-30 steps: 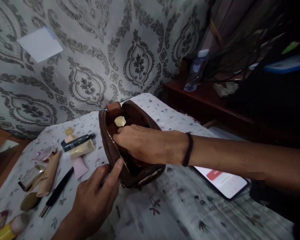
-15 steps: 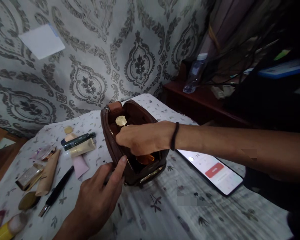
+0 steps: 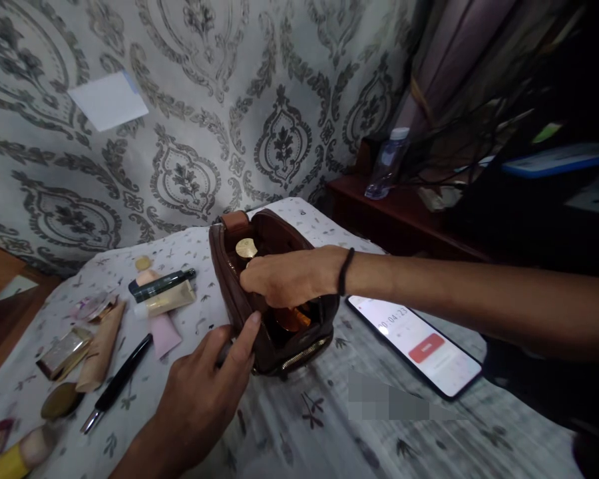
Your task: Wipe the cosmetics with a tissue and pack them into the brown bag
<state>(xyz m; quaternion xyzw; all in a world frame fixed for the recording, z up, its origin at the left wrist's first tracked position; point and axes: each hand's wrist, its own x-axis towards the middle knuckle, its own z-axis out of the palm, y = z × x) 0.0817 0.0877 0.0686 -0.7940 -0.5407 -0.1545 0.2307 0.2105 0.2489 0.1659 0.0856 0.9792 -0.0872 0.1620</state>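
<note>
On bed (image 3: 274, 452), near wall-side edge: touching open bag (image 3: 224, 273) with left hand (image 3: 197, 392); reaching inside with right hand (image 3: 282, 278), exposing orange item (image 3: 294, 320); failing to discern either grip's aperture or hold.

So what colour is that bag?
The bag is dark brown, with a gold-toned zip; the head view shows it best.

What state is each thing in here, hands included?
Brown bag: top unzipped, open.
Phone: face up, screen lit, digits showing.
Water bottle: capped, standing.
Dark green tube: lying down.
Black slim item: lying down.
Left hand: index fingertip at bag's edge.
Right hand: reaching into bag, grip hidden.
</note>
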